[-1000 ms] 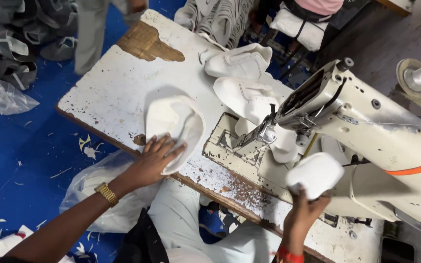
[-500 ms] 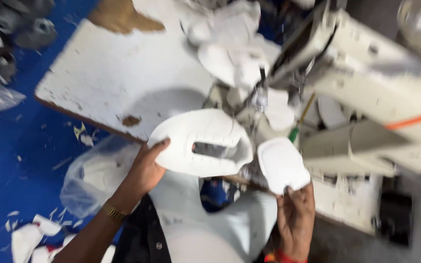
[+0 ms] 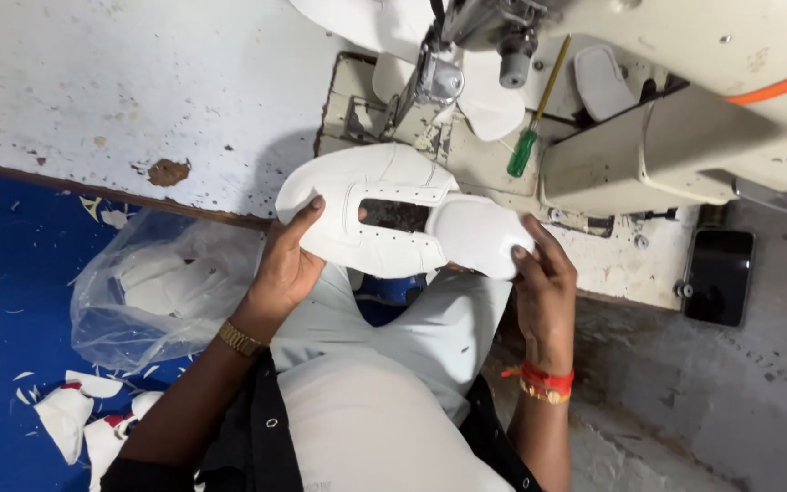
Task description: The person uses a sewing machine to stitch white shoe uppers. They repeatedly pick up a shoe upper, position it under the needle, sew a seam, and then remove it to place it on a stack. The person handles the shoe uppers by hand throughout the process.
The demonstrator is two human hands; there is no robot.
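Left hand [image 3: 286, 269] fingers grip the white shoe upper [image 3: 357, 219], right hand [image 3: 544, 282] fingers its tongue piece [image 3: 480, 237], before the sewing machine [image 3: 649, 100].

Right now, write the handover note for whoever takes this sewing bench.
Left hand: holds the white shoe upper by its left edge, fingers under, thumb on top.
Right hand: holds the white tongue piece, butted against the upper's right end.
Both pieces are raised in front of the sewing machine, not under its needle.
Done: the two pieces are brought together.
Left: no seam joining them shows.
Green-handled screwdriver lies on the machine bed; bag of white pieces hangs left.
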